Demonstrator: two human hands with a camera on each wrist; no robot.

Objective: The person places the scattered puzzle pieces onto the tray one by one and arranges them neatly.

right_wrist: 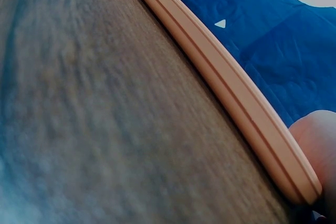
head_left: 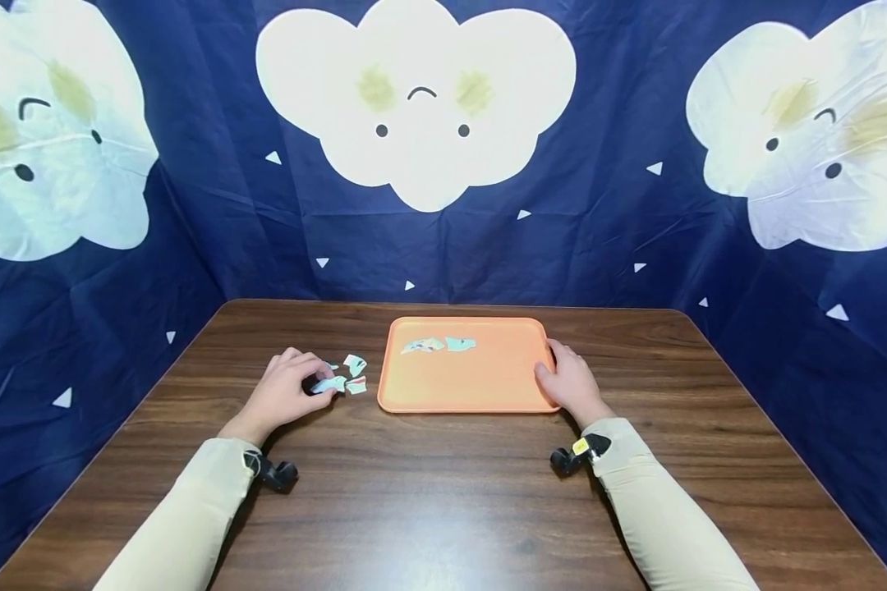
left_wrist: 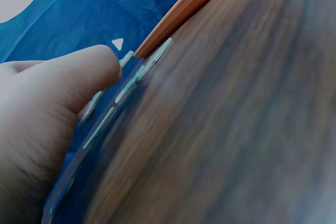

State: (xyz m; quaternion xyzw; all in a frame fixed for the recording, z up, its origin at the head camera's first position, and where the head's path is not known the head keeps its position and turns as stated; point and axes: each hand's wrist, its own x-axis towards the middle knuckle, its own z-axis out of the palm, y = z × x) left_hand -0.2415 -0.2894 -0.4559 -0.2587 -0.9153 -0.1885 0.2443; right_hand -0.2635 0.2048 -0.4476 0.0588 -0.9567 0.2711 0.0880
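Observation:
My left hand is at the left of the table, its thumb and fingers pinching a light blue puzzle piece. In the left wrist view the thumb covers part of that piece. Beside the fingertips lie other pieces, one with a dark mark and one with a red streak. My right hand grips the right edge of an orange tray, thumb over the rim. Near the tray's back left lie a patterned piece or cluster and a light blue piece.
The brown wooden table reaches back to a dark blue curtain printed with white clouds, which also hangs at both sides. A black wrist camera sits at the left cuff, another black camera at the right.

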